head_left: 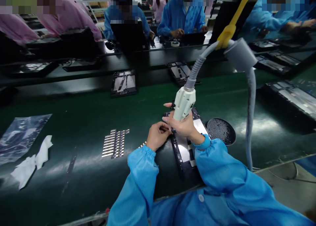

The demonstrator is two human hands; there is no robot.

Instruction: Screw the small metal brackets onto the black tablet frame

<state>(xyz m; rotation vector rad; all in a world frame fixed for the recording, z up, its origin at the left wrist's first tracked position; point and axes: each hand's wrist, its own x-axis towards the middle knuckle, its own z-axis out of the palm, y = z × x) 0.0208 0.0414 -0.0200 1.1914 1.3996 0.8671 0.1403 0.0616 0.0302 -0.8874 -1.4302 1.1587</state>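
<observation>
Black device (183, 150) under right fingers (172, 122) wrapped round pale tool (184, 102), beside left fingers (160, 125) bunched, hold unclear.

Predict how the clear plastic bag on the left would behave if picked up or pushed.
The clear plastic bag would likely sag, since its film looks thin and wrinkled. Lying flat, it probably wouldn't tip or roll.

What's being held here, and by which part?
The right hand grips the white corded tool around its lower end; whether the left hand holds anything is unclear.
</observation>
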